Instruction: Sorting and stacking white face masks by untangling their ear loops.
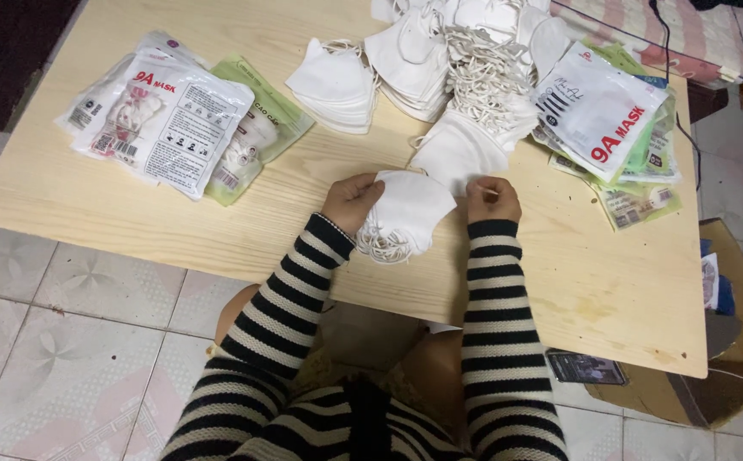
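Observation:
My left hand (pixel 350 201) grips a small stack of folded white face masks (pixel 407 213) at its left edge, just above the light wooden table (pixel 73 183). The masks' ear loops hang below the stack. My right hand (pixel 493 199) is closed at the stack's right corner, pinching what looks like a thin loop. Both arms wear black-and-cream striped sleeves. Loose piles of white masks (pixel 440 64) lie further back on the table.
Sealed mask packets in printed plastic lie at the table's left (pixel 162 115), and more packets are stacked at the right (pixel 602 111). A dark phone (pixel 585 368) rests near the front right edge. A cardboard box (pixel 730 341) stands on the tiled floor at right.

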